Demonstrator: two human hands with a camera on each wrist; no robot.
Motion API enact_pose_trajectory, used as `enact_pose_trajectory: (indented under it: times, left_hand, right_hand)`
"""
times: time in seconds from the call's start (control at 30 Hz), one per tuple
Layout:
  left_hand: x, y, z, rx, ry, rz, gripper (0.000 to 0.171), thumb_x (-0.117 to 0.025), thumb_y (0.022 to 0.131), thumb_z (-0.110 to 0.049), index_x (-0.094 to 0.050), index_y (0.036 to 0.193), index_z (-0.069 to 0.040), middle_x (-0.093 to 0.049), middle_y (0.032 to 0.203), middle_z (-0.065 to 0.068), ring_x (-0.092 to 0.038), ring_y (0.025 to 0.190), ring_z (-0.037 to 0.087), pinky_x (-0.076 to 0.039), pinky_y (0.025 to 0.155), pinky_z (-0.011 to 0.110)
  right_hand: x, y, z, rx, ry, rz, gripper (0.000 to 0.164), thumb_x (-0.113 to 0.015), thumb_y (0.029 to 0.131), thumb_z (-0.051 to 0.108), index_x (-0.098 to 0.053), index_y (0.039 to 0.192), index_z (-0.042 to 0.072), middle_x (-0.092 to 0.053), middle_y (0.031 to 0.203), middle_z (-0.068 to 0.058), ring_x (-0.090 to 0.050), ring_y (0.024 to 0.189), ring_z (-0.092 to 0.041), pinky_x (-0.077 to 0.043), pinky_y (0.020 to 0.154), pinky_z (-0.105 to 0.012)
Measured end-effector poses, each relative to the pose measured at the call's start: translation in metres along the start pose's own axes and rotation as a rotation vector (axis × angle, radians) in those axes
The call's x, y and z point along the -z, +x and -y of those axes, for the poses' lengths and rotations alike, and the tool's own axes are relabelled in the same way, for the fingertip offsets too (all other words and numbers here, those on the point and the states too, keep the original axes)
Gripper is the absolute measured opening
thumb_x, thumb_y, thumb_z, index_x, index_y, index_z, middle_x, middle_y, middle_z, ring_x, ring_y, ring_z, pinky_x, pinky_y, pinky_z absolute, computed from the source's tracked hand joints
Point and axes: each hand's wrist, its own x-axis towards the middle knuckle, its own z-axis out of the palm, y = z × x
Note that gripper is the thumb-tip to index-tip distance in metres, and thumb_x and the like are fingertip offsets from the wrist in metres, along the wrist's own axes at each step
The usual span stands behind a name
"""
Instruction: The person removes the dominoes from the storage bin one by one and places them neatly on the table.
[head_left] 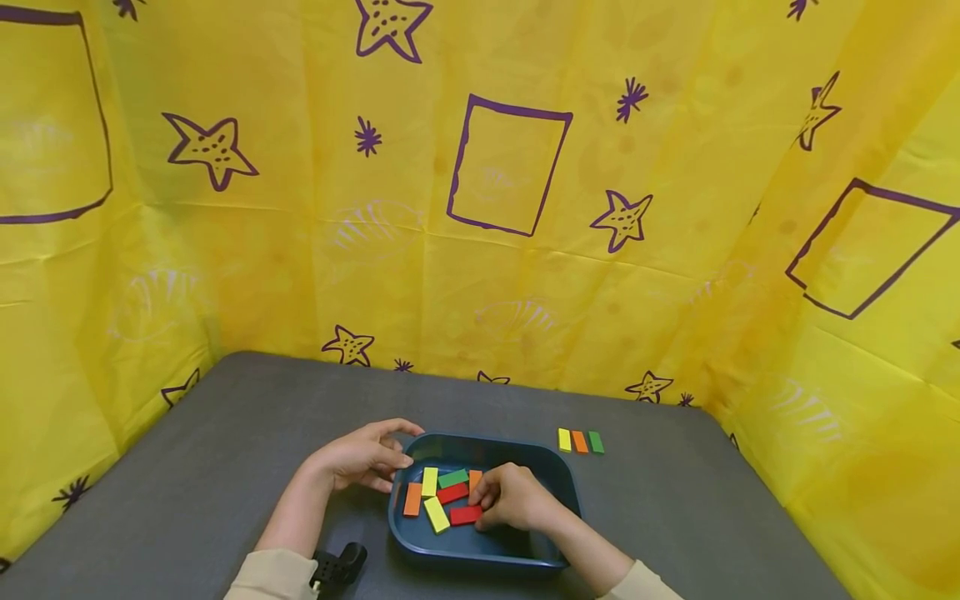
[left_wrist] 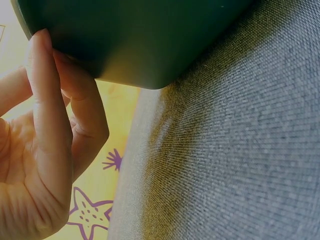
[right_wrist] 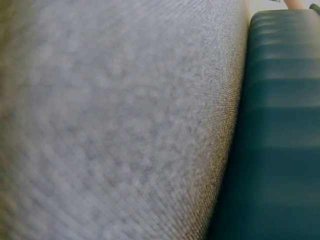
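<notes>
Head view: the right hand [head_left: 513, 498] reaches into the tray [head_left: 480, 560], its fingers narrowed at the right end of a red block [head_left: 465, 515]; whether they truly pinch it, I cannot tell. If only that end is caught, the block could swivel or slip on lifting. An orange block [head_left: 476, 478] and another red block [head_left: 452, 493] lie just beyond those fingers, so crowding could make them drag or nudge a neighbour. The left hand [head_left: 360, 458] holds the tray's left rim; should its fingers slacken, a push from the right could slide the tray on the desk [head_left: 675, 492]. Beyond the right fingers and further right, outside the tray, a row of blocks [head_left: 580, 442] could be knocked askew by a careless reach.
</notes>
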Motion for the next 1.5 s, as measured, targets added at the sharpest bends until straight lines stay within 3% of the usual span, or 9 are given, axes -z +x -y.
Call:
enact_pose_trajectory:
  times: [0.27,0.57,0.73,0.97,1.2,1.5]
  left_hand:
    - [0.001,-0.001,-0.001,-0.002,-0.003,0.013,0.055,-0.064,0.094,-0.013,-0.041,0.144,-0.007,-0.059,0.091,0.008,-0.062,0.069,0.012,-0.059,0.063,0.025]
    - [0.0,0.0,-0.001,-0.001,0.0,0.01,0.054,-0.063,0.094,-0.012,-0.041,0.143,-0.007,-0.059,0.09,0.007,-0.061,0.069,0.012,-0.059,0.062,0.024]
    - [0.0,0.0,-0.001,0.005,0.003,-0.004,0.053,-0.063,0.094,-0.012,-0.043,0.142,-0.008,-0.059,0.09,0.008,-0.061,0.069,0.012,-0.059,0.062,0.024]
    - [0.0,0.0,-0.002,0.01,0.004,-0.008,0.052,-0.063,0.094,-0.011,-0.043,0.142,-0.008,-0.059,0.09,0.008,-0.061,0.068,0.012,-0.059,0.061,0.023]
    - [0.001,0.001,-0.001,0.005,0.006,-0.006,0.053,-0.063,0.094,-0.012,-0.043,0.142,-0.008,-0.059,0.091,0.008,-0.061,0.069,0.012,-0.059,0.061,0.024]
    - [-0.001,-0.001,-0.002,0.01,0.014,-0.01,0.054,-0.065,0.093,-0.013,-0.043,0.142,-0.008,-0.061,0.092,0.01,-0.063,0.07,0.014,-0.06,0.062,0.025]
  right_hand:
    - [0.003,0.001,0.001,-0.018,0.008,0.009,0.018,-0.087,0.068,0.008,-0.075,0.081,0.011,-0.071,0.075,0.001,-0.057,0.067,-0.005,-0.047,0.059,-0.018]
    - [0.008,0.0,0.002,-0.022,0.066,-0.031,0.018,-0.085,0.069,0.007,-0.075,0.083,0.007,-0.072,0.076,-0.002,-0.062,0.062,-0.008,-0.053,0.056,-0.022]
    - [0.014,-0.001,0.0,-0.019,0.095,-0.072,0.018,-0.083,0.069,0.006,-0.076,0.085,0.006,-0.072,0.074,-0.003,-0.062,0.058,-0.008,-0.054,0.055,-0.023]
    - [0.022,-0.001,-0.003,-0.001,0.043,-0.132,0.016,-0.083,0.073,0.012,-0.077,0.088,0.009,-0.075,0.079,-0.003,-0.062,0.065,-0.01,-0.053,0.06,-0.024]
    - [0.031,0.0,-0.006,-0.005,0.086,-0.19,0.018,-0.081,0.076,0.013,-0.076,0.092,0.006,-0.074,0.081,-0.006,-0.063,0.068,-0.012,-0.054,0.061,-0.024]
    - [0.059,-0.001,-0.01,-0.07,0.13,-0.365,0.022,-0.082,0.077,0.014,-0.076,0.097,0.006,-0.075,0.084,-0.008,-0.068,0.067,-0.013,-0.059,0.064,-0.029]
